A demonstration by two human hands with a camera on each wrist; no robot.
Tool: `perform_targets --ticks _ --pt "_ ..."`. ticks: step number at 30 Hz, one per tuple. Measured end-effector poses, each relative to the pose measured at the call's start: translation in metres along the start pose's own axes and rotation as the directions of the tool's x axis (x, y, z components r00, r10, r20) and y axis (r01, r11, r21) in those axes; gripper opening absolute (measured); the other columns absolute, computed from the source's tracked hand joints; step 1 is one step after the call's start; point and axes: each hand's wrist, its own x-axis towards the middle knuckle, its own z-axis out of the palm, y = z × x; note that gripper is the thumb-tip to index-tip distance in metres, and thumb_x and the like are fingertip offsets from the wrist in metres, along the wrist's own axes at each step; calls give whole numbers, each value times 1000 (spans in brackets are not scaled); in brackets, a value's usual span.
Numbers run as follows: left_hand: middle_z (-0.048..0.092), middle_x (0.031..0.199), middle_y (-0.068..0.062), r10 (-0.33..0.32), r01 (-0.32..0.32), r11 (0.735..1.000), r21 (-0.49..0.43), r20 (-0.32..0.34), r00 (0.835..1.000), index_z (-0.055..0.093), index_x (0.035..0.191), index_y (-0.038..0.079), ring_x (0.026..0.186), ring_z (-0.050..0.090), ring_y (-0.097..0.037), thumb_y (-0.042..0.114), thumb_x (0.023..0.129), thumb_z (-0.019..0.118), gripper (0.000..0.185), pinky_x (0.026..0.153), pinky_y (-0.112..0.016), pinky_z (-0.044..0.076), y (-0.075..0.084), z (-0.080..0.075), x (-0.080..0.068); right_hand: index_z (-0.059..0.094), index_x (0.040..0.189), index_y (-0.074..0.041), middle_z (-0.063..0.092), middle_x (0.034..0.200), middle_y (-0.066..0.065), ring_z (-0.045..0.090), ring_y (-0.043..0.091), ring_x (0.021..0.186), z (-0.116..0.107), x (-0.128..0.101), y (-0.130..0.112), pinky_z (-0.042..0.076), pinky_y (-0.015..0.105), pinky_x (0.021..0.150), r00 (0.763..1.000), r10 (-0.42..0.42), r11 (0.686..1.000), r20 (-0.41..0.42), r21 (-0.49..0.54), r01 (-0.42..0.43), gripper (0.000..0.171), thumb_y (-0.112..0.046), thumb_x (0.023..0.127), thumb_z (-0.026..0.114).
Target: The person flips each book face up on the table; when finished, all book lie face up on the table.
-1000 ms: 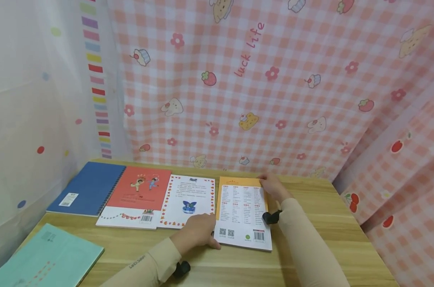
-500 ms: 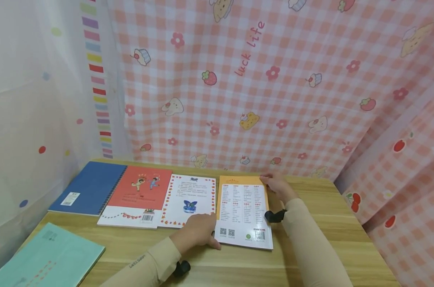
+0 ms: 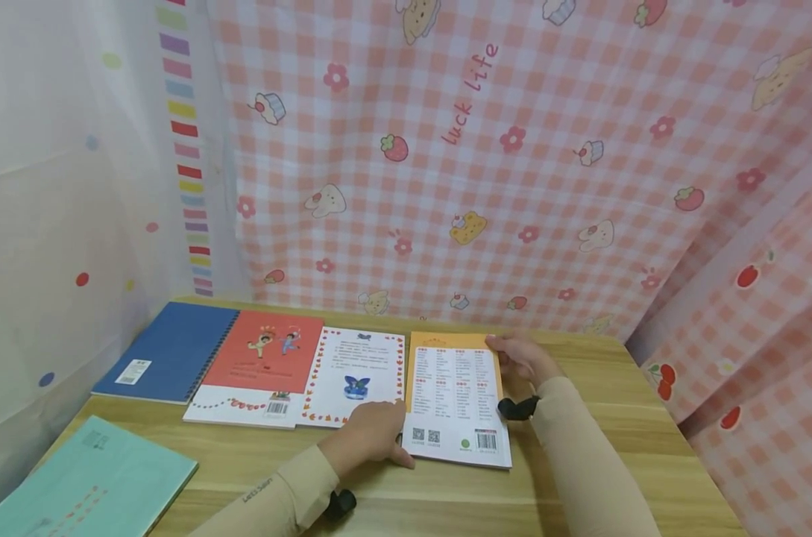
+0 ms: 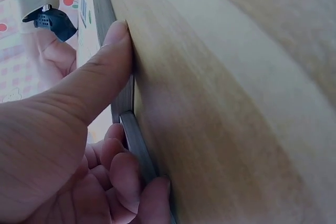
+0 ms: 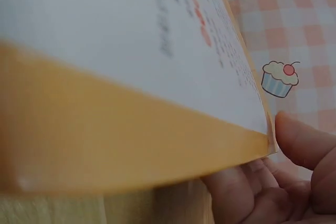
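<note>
Hands grip orange book (image 3: pixel 455 399): left hand (image 3: pixel 372 432) near corner, right hand (image 3: pixel 523 358) far corner.

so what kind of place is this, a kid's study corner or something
Probably a home study nook: a wooden table with children's books laid in a row, closed in by pink gingham cloth printed with cupcakes and strawberries.
</note>
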Motion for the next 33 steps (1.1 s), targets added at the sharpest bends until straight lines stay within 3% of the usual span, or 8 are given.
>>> perform_targets --ticks 7,11,15,20,23,26,29,33 --pt "63 86 -6 -4 4 1000 -7 -2 1000 61 111 1 75 56 -18 52 66 92 74 72 -36 53 -1 1 0 22 155 -6 72 99 15 69 22 76 -1 -1 5 55 30 59 990 59 998 124 6 -61 58 -28 109 49" --pt "62 86 -5 -8 8 1000 -11 -3 1000 62 112 2 75 56 -18 52 67 92 74 72 -36 52 -1 2 -1 14 160 -12 72 101 14 69 23 78 -1 -3 6 55 31 61 990 59 997 127 41 -65 63 -27 109 48" --pt "55 79 -1 -13 13 999 -29 0 1000 60 101 7 70 50 -17 51 68 92 63 64 -34 47 -2 3 -1 13 162 -12 70 104 13 67 22 81 0 -4 7 54 30 63 993 45 996 112 76 -54 66 -27 109 50" --pt "56 79 0 -16 16 999 -36 -5 1000 60 99 8 69 52 -16 51 69 90 61 62 -33 47 -2 6 -2 2 164 -13 68 102 11 65 18 79 -1 -3 12 49 26 59 993 25 990 117 133 -40 73 -24 109 49" --pt "68 95 -8 -20 18 999 -40 -35 999 59 119 0 81 64 -21 53 69 90 80 70 -36 54 -3 9 -2 2 163 -11 68 100 10 64 16 77 -2 -2 14 46 23 55 990 1 984 141 176 -26 69 -21 110 45" --pt "71 111 -16 -29 24 998 -63 -66 997 48 139 -6 93 69 -26 56 70 89 102 75 -38 57 -6 14 -1 9 160 -4 67 99 10 64 15 76 -3 1 17 45 22 53 983 -32 974 182 228 -10 60 -18 111 40" --pt "71 109 -12 -28 14 989 -149 -87 996 48 140 -1 92 69 -25 55 71 89 98 73 -38 56 -11 18 0 20 151 2 66 99 11 67 15 80 -5 2 22 54 22 59 971 -66 949 228 315 -10 45 -16 112 35" --pt "69 103 -5 -20 -3 962 -272 -82 996 53 134 6 87 65 -21 53 71 88 86 72 -39 53 -16 18 -1 29 140 1 67 100 11 70 18 86 -6 3 27 61 29 73 960 -87 893 267 447 -43 31 -14 112 31"
